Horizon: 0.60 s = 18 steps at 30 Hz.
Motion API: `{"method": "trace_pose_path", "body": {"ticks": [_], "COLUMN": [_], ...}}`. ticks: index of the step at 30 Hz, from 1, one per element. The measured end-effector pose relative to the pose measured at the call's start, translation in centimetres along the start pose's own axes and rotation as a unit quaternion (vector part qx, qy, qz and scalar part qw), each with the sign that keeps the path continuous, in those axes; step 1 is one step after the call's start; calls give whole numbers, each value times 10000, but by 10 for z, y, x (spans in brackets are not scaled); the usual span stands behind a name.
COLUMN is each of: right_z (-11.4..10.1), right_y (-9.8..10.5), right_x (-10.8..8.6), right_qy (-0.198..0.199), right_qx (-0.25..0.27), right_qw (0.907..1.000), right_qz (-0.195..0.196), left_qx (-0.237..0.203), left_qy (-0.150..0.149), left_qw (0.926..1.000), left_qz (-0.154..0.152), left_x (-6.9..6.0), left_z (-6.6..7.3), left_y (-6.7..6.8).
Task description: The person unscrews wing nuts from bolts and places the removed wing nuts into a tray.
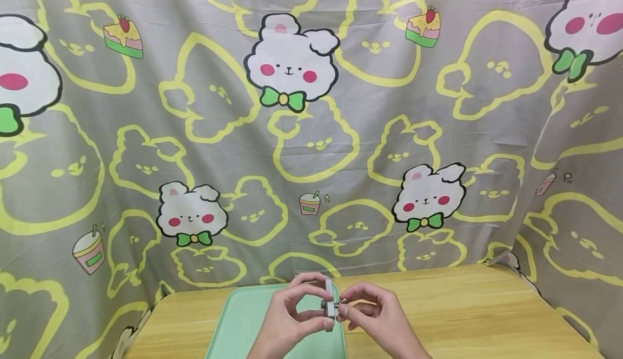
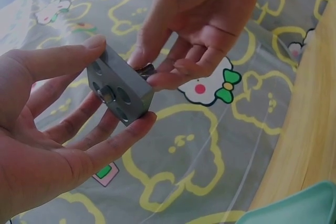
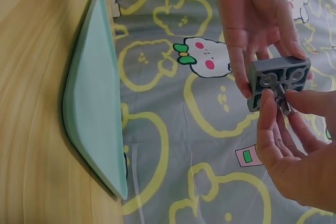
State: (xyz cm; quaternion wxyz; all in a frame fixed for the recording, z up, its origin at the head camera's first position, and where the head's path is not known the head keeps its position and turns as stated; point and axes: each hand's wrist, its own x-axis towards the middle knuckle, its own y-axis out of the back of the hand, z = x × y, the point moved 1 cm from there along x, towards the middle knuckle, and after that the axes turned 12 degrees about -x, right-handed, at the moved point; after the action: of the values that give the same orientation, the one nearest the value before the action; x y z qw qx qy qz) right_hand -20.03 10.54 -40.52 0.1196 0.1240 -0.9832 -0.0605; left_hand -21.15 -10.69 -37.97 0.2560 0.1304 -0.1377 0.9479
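A grey square block [image 2: 137, 84] with round holes near its corners is held up above the table, at the right edge of the tray. My left hand [image 1: 288, 316] grips it by opposite edges, between thumb and fingers. A round bolt end [image 2: 107, 95] shows in the middle of the face turned to the left palm. On the other face, which is recessed, a small shiny metal fastener [image 3: 283, 103] sticks out from the centre. My right hand [image 1: 379, 313] pinches this fastener between thumb and fingertips. Fingers partly cover it, so its exact shape cannot be told.
A mint green tray [image 1: 243, 316] lies on the wooden table [image 1: 467, 310], below and left of the hands. Behind the table hangs a grey curtain [image 1: 311, 159] printed with white bears and yellow outlines; it also hangs along both sides.
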Motion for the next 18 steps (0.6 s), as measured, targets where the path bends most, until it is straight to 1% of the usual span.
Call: {"method": "trace_pose_path", "body": {"ticks": [5, 7, 8, 10, 12, 13, 15, 18], "right_z": [-4, -5, -4, -3, -1, 1, 4, 8], "right_y": [-4, -7, -8, -10, -12, -12, -13, -14], "right_x": [-2, -3, -3, -3, -3, -2, -1, 1], "right_qy": [275, 461, 620, 1138, 1824, 2204, 2932, 3736], "right_qx": [-490, -691, -781, -1016, -1341, -1504, -1841, -2312], "right_qw": [9980, 9958, 9940, 9866, 9712, 9601, 9325, 8881], "right_qz": [271, 385, 447, 581, 747, 835, 1031, 1349], "left_qx": [-1, -9, -19, -65, -117, -148, -192, -244], "left_qy": [-1, 3, 9, 34, 53, 61, 75, 84], "left_qw": [10000, 10000, 10000, 9999, 9998, 9998, 9996, 9995], "left_qz": [57, 82, 95, 122, 138, 144, 167, 205], "left_x": [0, -1, -1, 0, 0, 0, 0, -1], "left_z": [1, 2, 2, 3, 3, 4, 4, 5], "left_y": [2, 2, 2, 2, 3, 3, 4, 4]}}
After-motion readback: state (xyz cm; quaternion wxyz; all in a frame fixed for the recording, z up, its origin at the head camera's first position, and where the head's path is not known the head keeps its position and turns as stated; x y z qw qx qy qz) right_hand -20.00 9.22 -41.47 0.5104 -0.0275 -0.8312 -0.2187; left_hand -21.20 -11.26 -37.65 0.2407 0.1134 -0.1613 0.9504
